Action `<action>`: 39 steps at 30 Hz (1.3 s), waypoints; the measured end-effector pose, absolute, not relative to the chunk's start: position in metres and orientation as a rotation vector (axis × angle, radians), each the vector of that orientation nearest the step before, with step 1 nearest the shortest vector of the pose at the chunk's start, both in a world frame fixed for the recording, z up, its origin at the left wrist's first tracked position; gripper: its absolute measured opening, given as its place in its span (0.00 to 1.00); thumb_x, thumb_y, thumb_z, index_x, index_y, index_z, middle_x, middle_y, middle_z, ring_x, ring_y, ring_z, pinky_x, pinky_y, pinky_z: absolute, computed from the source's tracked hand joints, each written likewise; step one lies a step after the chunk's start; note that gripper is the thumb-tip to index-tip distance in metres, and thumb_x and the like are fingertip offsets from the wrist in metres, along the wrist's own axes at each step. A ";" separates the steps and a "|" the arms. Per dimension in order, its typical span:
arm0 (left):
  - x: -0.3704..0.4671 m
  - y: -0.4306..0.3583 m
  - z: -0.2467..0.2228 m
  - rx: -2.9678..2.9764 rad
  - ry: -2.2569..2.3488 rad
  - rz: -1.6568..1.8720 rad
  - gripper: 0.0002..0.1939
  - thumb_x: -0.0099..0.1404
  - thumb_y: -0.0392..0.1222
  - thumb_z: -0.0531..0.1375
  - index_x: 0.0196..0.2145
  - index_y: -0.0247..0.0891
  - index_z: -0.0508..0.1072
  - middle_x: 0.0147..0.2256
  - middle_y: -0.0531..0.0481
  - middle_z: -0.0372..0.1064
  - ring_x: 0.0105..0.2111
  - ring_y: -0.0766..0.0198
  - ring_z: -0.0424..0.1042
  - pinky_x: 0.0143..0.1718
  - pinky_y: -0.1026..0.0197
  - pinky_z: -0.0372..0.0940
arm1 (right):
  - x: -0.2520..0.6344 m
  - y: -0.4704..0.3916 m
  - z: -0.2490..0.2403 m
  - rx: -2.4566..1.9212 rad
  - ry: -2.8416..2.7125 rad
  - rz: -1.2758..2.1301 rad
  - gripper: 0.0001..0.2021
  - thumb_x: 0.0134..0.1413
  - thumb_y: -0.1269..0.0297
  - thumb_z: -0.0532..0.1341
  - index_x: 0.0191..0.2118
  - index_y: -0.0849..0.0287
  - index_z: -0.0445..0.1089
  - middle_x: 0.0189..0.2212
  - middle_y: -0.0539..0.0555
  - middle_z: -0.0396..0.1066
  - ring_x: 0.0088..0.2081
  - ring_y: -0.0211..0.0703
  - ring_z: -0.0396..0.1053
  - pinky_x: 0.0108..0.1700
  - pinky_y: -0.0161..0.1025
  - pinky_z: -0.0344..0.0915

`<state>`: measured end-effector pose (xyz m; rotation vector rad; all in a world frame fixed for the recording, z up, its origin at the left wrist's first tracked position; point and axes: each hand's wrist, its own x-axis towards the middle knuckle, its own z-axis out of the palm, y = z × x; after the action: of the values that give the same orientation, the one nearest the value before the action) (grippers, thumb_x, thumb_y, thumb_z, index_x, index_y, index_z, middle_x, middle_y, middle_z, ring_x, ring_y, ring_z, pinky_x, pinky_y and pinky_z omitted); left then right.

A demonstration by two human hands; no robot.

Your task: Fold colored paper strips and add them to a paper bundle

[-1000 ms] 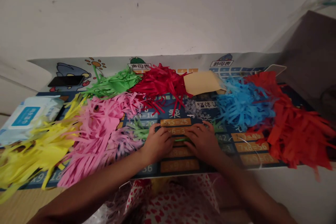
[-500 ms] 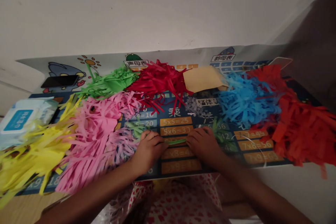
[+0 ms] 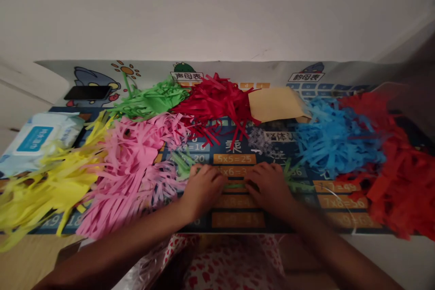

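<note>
A green paper tassel lies low over the printed desk mat [image 3: 234, 159], its narrow twisted middle [image 3: 235, 186] showing between my hands. Its fringed ends spread out beyond both hands. My left hand [image 3: 205, 188] is closed over the left part of the twist, beside the green fringe [image 3: 183, 164]. On the other side, my right hand [image 3: 270, 188] curls its fingers over the right part, close to the other green fringe [image 3: 296, 180]. The fingertips are partly hidden beneath the hands. A thin white string [image 3: 343, 206] curves over the mat to the right.
Fringed paper in yellow [image 3: 64, 186], pink [image 3: 132, 154], green [image 3: 152, 99], dark red [image 3: 219, 102], blue [image 3: 336, 138] and orange-red [image 3: 404, 186] rings the hands. A tan paper piece [image 3: 277, 103], a phone [image 3: 87, 92] and a wipes pack [image 3: 37, 140] lie farther back.
The view has shifted slightly, so the desk items sit a little farther right. Both hands keep hold of the green tassel, with small finger movements.
</note>
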<state>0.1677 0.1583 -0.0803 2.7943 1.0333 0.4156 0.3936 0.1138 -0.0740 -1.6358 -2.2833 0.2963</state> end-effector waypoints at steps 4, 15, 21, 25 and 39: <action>0.167 0.154 -0.083 3.012 0.658 0.503 0.07 0.66 0.38 0.60 0.42 0.45 0.72 0.38 0.54 0.73 0.42 0.60 0.65 0.48 0.49 0.51 | 0.398 0.109 -0.076 -1.316 -2.452 0.062 0.03 0.58 0.69 0.62 0.36 0.53 0.72 0.35 0.48 0.75 0.44 0.46 0.64 0.48 0.48 0.47; 0.168 0.167 -0.063 3.001 0.660 0.871 0.07 0.68 0.34 0.56 0.34 0.40 0.73 0.30 0.55 0.73 0.35 0.63 0.69 0.54 0.47 0.51 | 0.375 0.096 -0.052 -1.326 -2.277 -0.007 0.05 0.58 0.70 0.61 0.31 0.57 0.72 0.29 0.50 0.74 0.37 0.42 0.65 0.43 0.44 0.50; 0.147 0.147 0.029 2.939 0.166 0.959 0.13 0.72 0.34 0.49 0.43 0.37 0.73 0.38 0.52 0.77 0.40 0.67 0.72 0.62 0.55 0.49 | 0.371 0.066 0.011 -1.276 -1.793 0.916 0.11 0.62 0.58 0.58 0.41 0.51 0.77 0.35 0.52 0.76 0.36 0.42 0.69 0.40 0.39 0.59; 0.155 0.138 0.031 2.877 0.183 1.108 0.13 0.72 0.33 0.49 0.41 0.39 0.73 0.33 0.54 0.77 0.34 0.68 0.73 0.61 0.54 0.52 | 0.362 0.079 -0.005 -1.097 -1.185 1.670 0.14 0.46 0.51 0.68 0.31 0.57 0.79 0.27 0.51 0.75 0.29 0.39 0.69 0.32 0.35 0.62; 0.162 0.132 0.000 2.682 0.499 1.203 0.12 0.73 0.38 0.50 0.41 0.43 0.74 0.34 0.57 0.78 0.33 0.69 0.74 0.55 0.60 0.53 | 0.339 0.073 -0.041 -1.013 -0.688 1.727 0.17 0.32 0.53 0.75 0.25 0.61 0.76 0.24 0.51 0.73 0.26 0.36 0.67 0.29 0.32 0.61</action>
<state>0.1617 0.1320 -0.0002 2.6817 0.4988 1.2033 0.3391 0.0732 -0.0410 -1.0126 -0.6883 1.7272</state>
